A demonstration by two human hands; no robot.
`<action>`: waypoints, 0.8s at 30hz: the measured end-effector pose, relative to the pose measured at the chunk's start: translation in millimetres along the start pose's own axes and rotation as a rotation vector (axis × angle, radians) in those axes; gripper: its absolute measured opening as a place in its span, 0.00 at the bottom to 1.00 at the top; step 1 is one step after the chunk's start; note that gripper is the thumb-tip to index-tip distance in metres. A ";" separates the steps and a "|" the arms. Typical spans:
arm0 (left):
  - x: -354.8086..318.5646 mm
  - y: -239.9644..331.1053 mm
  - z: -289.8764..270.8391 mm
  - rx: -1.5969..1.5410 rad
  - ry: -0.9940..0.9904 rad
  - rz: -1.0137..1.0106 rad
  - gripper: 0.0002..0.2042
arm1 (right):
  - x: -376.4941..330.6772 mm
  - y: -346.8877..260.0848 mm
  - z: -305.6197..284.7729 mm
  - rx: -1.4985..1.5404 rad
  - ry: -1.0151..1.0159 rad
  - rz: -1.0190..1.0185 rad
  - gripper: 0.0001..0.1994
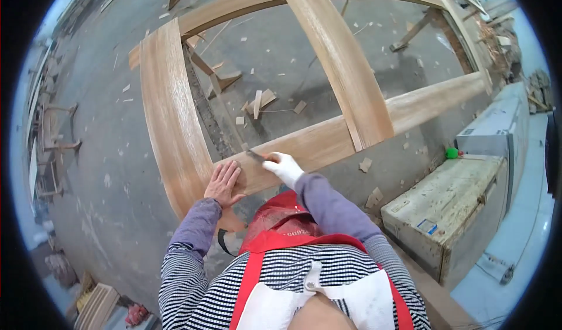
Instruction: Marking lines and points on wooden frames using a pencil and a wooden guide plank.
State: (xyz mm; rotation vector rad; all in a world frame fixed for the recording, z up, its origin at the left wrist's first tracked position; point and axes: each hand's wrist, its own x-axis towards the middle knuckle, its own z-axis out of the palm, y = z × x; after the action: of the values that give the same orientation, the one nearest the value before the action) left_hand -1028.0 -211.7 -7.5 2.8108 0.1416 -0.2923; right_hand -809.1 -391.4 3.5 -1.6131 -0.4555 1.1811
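A large wooden frame (316,141) lies in front of me, with wide boards joined at its corners. My bare left hand (223,184) rests flat on the near left corner, fingers spread beside the joint between the left board (172,90) and the near rail. In a white glove, my right hand (284,169) is closed around a small hand tool with a dark end (254,155) and an orange-brown part at the grip. Its tip is over the inner edge of the near rail, just right of my left hand. Whether it is a chisel or a scraper, I cannot tell.
A wide crosspiece (345,66) spans the frame. Wooden stands (219,79) show beneath it, and offcuts (260,103) litter the grey floor. To the right is a worn, stained chest (445,207), with a green object (452,153) at its far edge. Wooden furniture parts (58,128) stand at the left.
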 end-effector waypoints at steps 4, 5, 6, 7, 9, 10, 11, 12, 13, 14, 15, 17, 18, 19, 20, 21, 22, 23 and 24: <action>11.0 -2.5 -6.0 -0.005 -0.058 -0.024 0.46 | 31.2 10.0 -51.4 0.444 -0.035 0.250 0.15; 11.5 1.5 -4.7 -0.028 -0.098 -0.053 0.46 | 30.7 14.5 -72.7 0.506 0.050 0.219 0.15; 12.5 7.7 -2.7 -0.034 -0.061 -0.058 0.46 | 31.0 15.7 -98.9 0.565 0.135 0.210 0.15; 15.1 13.8 -1.2 -0.039 -0.045 -0.123 0.45 | 31.9 14.8 -123.5 0.633 0.189 0.233 0.15; 21.0 33.7 1.6 -0.040 -0.059 -0.309 0.43 | 36.6 8.8 -166.1 0.674 0.210 0.268 0.15; 27.8 48.8 4.8 -0.064 -0.001 -0.314 0.43 | 40.7 3.4 -184.0 0.589 0.236 0.259 0.14; 41.6 70.5 10.9 -0.058 0.084 -0.434 0.42 | 48.6 -2.5 -192.1 0.500 0.251 0.249 0.13; 57.0 93.2 15.9 -0.033 0.177 -0.562 0.40 | 56.4 -8.4 -193.1 0.468 0.196 0.265 0.13; 76.0 114.0 19.1 -0.094 0.218 -0.609 0.39 | 61.7 -16.6 -193.1 0.311 0.150 0.268 0.11; 97.5 133.7 20.5 -0.138 0.275 -0.659 0.37 | 67.2 -27.4 -191.8 0.154 0.095 0.259 0.10; 118.0 155.1 19.2 -0.176 0.285 -0.694 0.37 | 73.5 -40.0 -187.4 0.014 0.014 0.211 0.09; 141.1 171.5 12.3 -0.202 0.319 -0.784 0.36 | 80.5 -59.1 -165.0 -0.248 -0.092 0.090 0.08; 146.4 175.3 8.8 -0.209 0.344 -0.833 0.36 | 78.8 -64.9 -152.6 -0.452 -0.136 -0.057 0.08; 149.5 177.4 6.3 -0.221 0.371 -0.880 0.35 | 79.8 -70.8 -141.1 -0.647 -0.176 -0.202 0.07; 148.0 176.7 3.5 -0.232 0.396 -0.920 0.35 | 82.9 -77.6 -130.3 -0.667 -0.224 -0.226 0.07; 140.6 170.3 2.8 -0.242 0.410 -0.960 0.35 | 86.1 -82.0 -118.3 -0.735 -0.286 -0.318 0.08; 128.1 159.4 2.8 -0.197 0.423 -1.021 0.34 | 88.6 -84.7 -105.0 -0.798 -0.340 -0.406 0.08; 114.3 150.0 3.9 -0.169 0.408 -1.087 0.33 | 87.9 -85.2 -91.8 -0.845 -0.387 -0.502 0.08; 101.6 142.6 6.5 -0.172 0.426 -1.090 0.33 | 86.8 -84.4 -77.6 -0.867 -0.405 -0.480 0.08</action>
State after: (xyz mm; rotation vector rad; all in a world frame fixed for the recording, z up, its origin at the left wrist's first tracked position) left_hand -911.8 -342.1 6.6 2.2954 1.6832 0.1051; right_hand -682.4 -331.6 36.0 -1.7864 -1.6949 0.9723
